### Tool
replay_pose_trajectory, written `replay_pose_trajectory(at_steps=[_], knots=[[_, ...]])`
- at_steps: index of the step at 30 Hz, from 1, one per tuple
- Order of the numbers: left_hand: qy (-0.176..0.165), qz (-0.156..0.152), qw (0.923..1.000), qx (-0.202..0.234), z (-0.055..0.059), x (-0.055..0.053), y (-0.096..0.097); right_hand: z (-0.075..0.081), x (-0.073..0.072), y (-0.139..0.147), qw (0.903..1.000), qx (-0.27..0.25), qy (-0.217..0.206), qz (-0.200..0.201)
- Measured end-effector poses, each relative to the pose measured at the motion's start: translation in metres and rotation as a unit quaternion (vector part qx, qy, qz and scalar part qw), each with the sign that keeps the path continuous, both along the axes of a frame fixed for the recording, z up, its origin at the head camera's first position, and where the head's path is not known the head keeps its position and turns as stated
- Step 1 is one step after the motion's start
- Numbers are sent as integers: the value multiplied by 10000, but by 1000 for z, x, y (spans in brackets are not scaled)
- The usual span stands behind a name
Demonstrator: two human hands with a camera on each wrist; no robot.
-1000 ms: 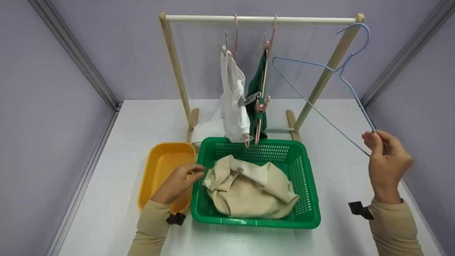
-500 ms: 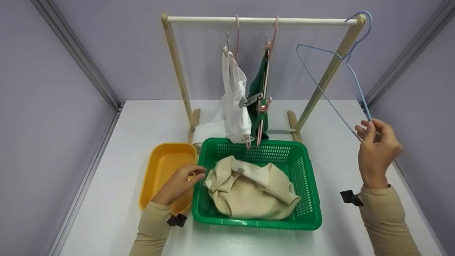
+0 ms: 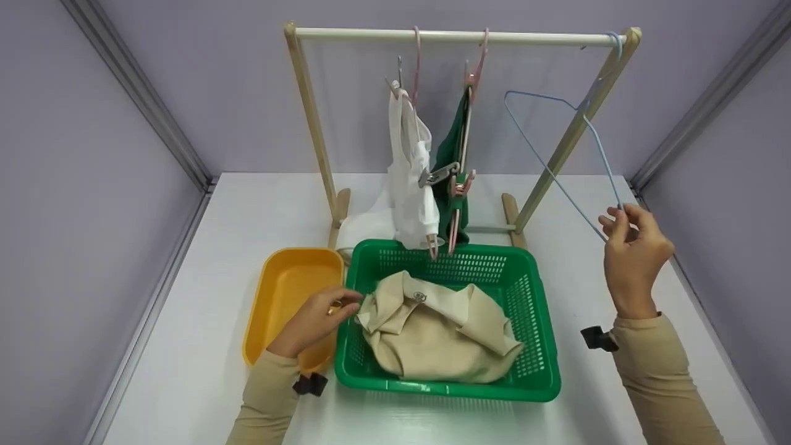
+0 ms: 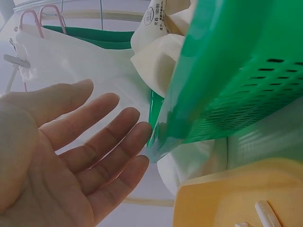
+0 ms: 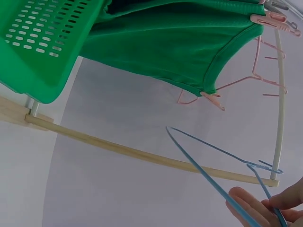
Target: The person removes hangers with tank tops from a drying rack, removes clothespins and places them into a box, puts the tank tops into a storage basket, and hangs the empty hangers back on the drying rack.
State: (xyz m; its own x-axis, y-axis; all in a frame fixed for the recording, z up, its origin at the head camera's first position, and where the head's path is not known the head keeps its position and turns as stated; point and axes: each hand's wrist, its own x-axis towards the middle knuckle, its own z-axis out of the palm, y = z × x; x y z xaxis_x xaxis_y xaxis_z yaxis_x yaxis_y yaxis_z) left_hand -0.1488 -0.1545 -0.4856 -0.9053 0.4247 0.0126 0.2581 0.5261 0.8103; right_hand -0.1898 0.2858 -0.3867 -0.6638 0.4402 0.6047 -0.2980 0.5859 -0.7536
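My right hand (image 3: 636,259) pinches the lower right corner of a light blue wire clothes hanger (image 3: 602,151) between thumb and fingers. No garment is on this hanger, and its hook is at the right end of the white rail (image 3: 544,39), seemingly over it. The right wrist view also shows the hook at the rail. My left hand (image 3: 318,318) is held with relaxed fingers by the left rim of a green basket (image 3: 445,389); whether the fingertips touch the rim is unclear. Its palm (image 4: 42,184) holds nothing. A bundled beige garment (image 3: 432,346) lies in the basket.
On the wooden-legged rack hang a white garment (image 3: 405,185) and a green garment (image 3: 448,154) on pink hangers with clothespins. A yellow bin (image 3: 262,321) stands left of the basket, with small white pieces (image 4: 267,215) in it. Grey-purple walls (image 3: 123,216) enclose the table.
My right hand has moved left and slightly up with the blue hanger, bringing its hook from in front of the rail's right end to the rail. My left hand has barely moved.
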Motion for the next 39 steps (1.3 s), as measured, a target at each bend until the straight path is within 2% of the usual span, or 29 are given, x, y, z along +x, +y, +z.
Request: replay_pose_trajectory(at_steps=[10, 16, 20, 26, 32, 39], knots=[[9, 77, 10000, -50, 1, -2, 3, -5, 2, -3, 9994, 213, -257, -6], [55, 224, 9997, 31, 3, -5, 4, -6, 4, -4, 9993, 353, -81, 26], [68, 453, 9989, 93, 2, -7, 5, -8, 5, -6, 9981, 607, 57, -98], [98, 963, 9950, 263, 4, -11, 9, -6, 6, -13, 9961, 831, 215, -196], [191, 1363, 9895, 440, 5, -13, 10, -4, 11, -26, 9916, 1180, 518, 70], [249, 1355, 9887, 597, 1, -12, 10, -4, 11, -40, 9866, 1396, 707, 453]])
